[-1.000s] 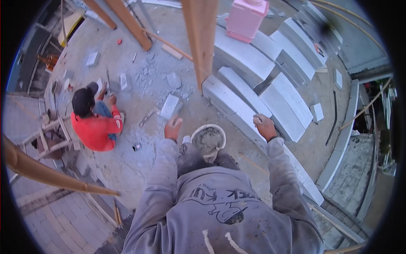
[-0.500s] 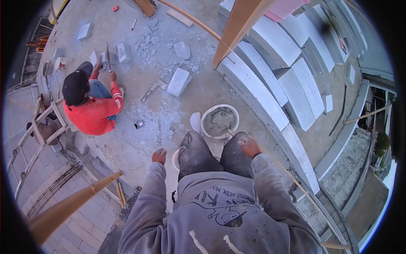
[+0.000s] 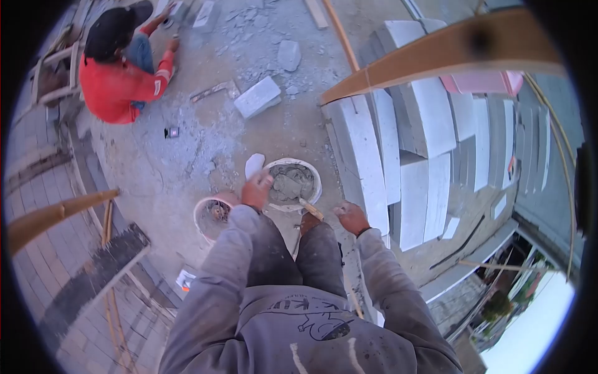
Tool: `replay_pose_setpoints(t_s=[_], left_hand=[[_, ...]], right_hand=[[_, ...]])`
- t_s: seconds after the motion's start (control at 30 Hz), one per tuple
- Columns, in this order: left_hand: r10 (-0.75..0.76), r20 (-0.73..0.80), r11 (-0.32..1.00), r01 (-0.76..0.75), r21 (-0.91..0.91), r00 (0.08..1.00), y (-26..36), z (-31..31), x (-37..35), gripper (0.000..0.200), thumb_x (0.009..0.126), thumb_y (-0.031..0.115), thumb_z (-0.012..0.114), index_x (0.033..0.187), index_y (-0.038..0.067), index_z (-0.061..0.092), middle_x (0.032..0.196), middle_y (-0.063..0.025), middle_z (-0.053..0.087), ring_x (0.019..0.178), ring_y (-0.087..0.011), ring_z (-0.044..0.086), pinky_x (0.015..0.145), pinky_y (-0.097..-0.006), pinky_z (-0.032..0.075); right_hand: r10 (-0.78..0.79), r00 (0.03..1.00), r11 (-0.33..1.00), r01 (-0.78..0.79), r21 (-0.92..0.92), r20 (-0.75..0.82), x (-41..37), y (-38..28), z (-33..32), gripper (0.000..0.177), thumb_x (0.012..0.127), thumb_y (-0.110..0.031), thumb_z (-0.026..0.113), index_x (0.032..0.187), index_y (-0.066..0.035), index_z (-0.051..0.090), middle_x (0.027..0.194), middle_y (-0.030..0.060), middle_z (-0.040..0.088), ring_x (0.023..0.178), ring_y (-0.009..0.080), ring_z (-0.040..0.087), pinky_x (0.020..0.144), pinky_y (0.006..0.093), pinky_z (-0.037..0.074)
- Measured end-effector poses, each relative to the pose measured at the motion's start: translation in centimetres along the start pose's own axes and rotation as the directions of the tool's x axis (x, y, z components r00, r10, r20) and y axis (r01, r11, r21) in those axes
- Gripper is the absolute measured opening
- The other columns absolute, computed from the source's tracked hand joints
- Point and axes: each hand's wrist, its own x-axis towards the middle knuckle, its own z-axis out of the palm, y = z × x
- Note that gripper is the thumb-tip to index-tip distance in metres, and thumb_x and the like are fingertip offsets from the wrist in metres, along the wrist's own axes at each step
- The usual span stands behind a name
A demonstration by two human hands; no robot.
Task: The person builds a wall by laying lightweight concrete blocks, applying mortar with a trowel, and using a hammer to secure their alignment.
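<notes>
A round white bucket (image 3: 319, 187) of wet grey mortar (image 3: 291, 181) stands on the floor in front of my knees. A trowel's wooden handle (image 3: 310, 209) sticks out over its near rim. My left hand (image 3: 256, 190) is at the bucket's left side, slightly blurred, fingers loosely apart and nothing seen in them. Just beyond it lies a pale flat piece (image 3: 255, 164). To the right of the handle, my right hand (image 3: 352, 218) hangs in the air, fingers loosely bent and apart, holding nothing visible.
A pinkish bucket (image 3: 202, 218) stands left of my legs. Pale blocks (image 3: 414, 206) are stacked to the right, below a wooden beam (image 3: 448, 50). One block (image 3: 258, 98) lies ahead among rubble. A person in red (image 3: 112, 87) crouches at upper left. Bamboo poles (image 3: 68, 215) rise on the left.
My left hand has moved from beside my left thigh to the mortar bucket. My right hand has come off my right knee and outward. The view has shifted, showing more of the pinkish bucket.
</notes>
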Motion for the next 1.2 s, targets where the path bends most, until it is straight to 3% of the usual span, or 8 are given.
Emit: replay_pose_setpoints(t_s=[0.1,0.17,0.4,0.5,0.57,0.7,1.07,1.2], left_hand=[[-0.058,-0.015,0.995,0.059,0.077,0.998,-9.9,4.7,-0.5,0.043,0.084,0.029,0.059,0.113,-0.003,0.059,0.108,-0.0191,0.063,0.101,-0.0269,0.060,0.088,-0.0336,0.045],[-0.132,-0.202,0.984,0.105,-0.143,0.970,-11.8,4.6,-2.5,0.039,0.084,0.027,0.059,0.109,-0.002,0.061,0.103,-0.0205,0.064,0.098,-0.0268,0.061,0.085,-0.0346,0.046],[-0.101,-0.102,0.992,0.109,0.071,0.990,-18.3,-4.6,6.4,0.044,0.085,0.039,0.060,0.109,0.002,0.061,0.105,-0.0212,0.063,0.100,-0.0344,0.059,0.085,-0.0394,0.045],[0.029,-0.184,0.984,0.004,0.177,0.983,-12.4,-8.0,13.0,0.042,0.089,0.033,0.056,0.113,-0.001,0.060,0.105,-0.0153,0.065,0.098,-0.0242,0.061,0.087,-0.0332,0.046],[0.158,-0.166,0.987,-0.151,0.053,0.973,-6.7,-8.6,16.7,0.041,0.090,0.031,0.056,0.115,-0.002,0.059,0.108,-0.0135,0.065,0.101,-0.0199,0.060,0.089,-0.0310,0.044],[0.405,-0.136,0.887,-0.424,-0.182,0.904,10.0,-4.9,18.6,0.038,0.089,0.032,0.057,0.111,0.001,0.061,0.108,-0.0123,0.064,0.103,-0.0200,0.059,0.090,-0.0303,0.043],[0.571,0.088,0.743,-0.468,-0.479,0.816,28.4,7.8,19.6,0.058,0.089,0.054,0.049,0.104,0.000,0.065,0.102,-0.0135,0.066,0.098,-0.0208,0.059,0.086,-0.0309,0.043],[0.651,0.204,0.756,-0.649,-0.085,0.731,31.9,6.1,21.2,0.047,0.087,0.046,0.051,0.099,0.002,0.066,0.084,-0.0114,0.065,0.081,-0.0176,0.058,0.077,-0.0296,0.045]], right_hand=[[0.113,0.992,0.985,-0.106,0.136,-0.048,3.2,-1.3,-3.1,0.032,0.082,-0.028,0.053,0.096,-0.002,0.064,0.102,0.0210,0.061,0.098,0.0378,0.057,0.086,0.0425,0.044],[0.145,0.988,0.976,-0.134,0.174,-0.054,4.9,-2.2,-3.1,0.032,0.082,-0.027,0.053,0.095,0.000,0.064,0.102,0.0209,0.062,0.098,0.0375,0.057,0.086,0.0422,0.044],[0.138,0.987,0.936,-0.104,0.337,-0.079,3.7,-10.4,-4.3,0.028,0.086,-0.023,0.052,0.097,0.000,0.062,0.095,0.0188,0.063,0.087,0.0320,0.062,0.078,0.0383,0.047],[0.190,0.980,0.618,-0.169,0.768,0.062,0.1,-14.4,-11.0,0.033,0.090,-0.027,0.052,0.099,0.003,0.061,0.088,0.0142,0.065,0.077,0.0206,0.063,0.070,0.0319,0.050],[0.177,0.921,0.578,0.188,0.794,-0.346,-1.6,-13.3,-15.9,0.035,0.092,-0.027,0.050,0.102,0.005,0.060,0.085,0.0124,0.064,0.075,0.0164,0.062,0.068,0.0280,0.050],[0.414,0.675,0.741,0.139,0.656,-0.611,2.7,-10.9,-24.5,0.034,0.092,-0.025,0.050,0.109,0.004,0.058,0.086,0.0113,0.064,0.075,0.0171,0.061,0.068,0.0281,0.050],[0.093,0.893,0.595,0.305,0.744,-0.441,14.5,-5.6,-31.4,0.047,0.091,-0.038,0.050,0.114,0.003,0.054,0.106,0.0118,0.058,0.094,0.0196,0.058,0.079,0.0315,0.048],[0.232,0.849,0.572,0.277,0.772,-0.476,12.8,-5.8,-29.4,0.040,0.092,-0.034,0.049,0.107,0.002,0.056,0.098,0.0128,0.060,0.085,0.0208,0.060,0.076,0.0309,0.049]])
